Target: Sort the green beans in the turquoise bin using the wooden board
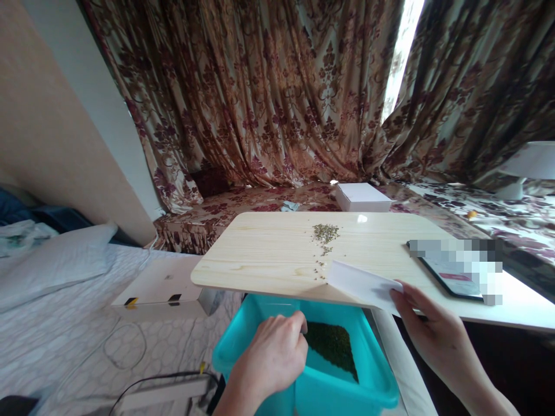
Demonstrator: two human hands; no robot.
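My right hand [427, 323] pinches a stiff white card [359, 282] by its right end. The card is tilted, its far end at the table's front edge beside a few loose grains. A loose pile of small green-brown grains [326, 233] lies on the pale wooden tabletop [255, 248], thinning toward the front edge. My left hand [277, 349] is closed above a teal plastic bin [377, 370] below that edge; whatever its curled fingers hold is hidden. Inside the bin, a dark green mass of grains [332, 346] covers part of the bottom.
A tablet-like device [446, 274], partly blurred, lies on the tabletop at right. Behind the table stands a white box [363, 197]. On the bed at left are a flat white case [162, 283], a pillow [60, 254] and cables. A lamp [526, 162] stands far right.
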